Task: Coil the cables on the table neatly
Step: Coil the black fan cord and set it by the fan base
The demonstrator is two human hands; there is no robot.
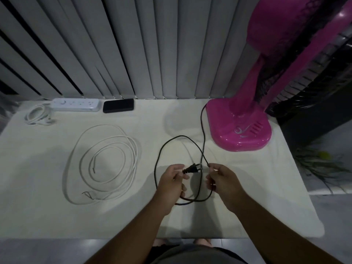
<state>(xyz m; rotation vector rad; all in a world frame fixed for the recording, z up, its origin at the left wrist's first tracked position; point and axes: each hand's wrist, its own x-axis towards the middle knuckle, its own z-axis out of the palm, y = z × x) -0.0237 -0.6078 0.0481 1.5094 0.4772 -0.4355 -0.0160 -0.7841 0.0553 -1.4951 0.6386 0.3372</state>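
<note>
Black and thin, the fan's cable (159,153) is pinched in both hands: the left hand (171,184) grips it just behind the two-pin plug (191,169), while the right hand (222,181) closes its fingertips on the strand beside the plug, a loose loop hanging between and around them on the white cloth-covered table (47,216). From the right hand the cable runs up to the base of the pink fan (240,128); to the left lies a loosely coiled white cable (106,164), and beyond it a small white coil (37,116), a white power strip (76,104) and a black phone (118,105) sit along the far edge
</note>
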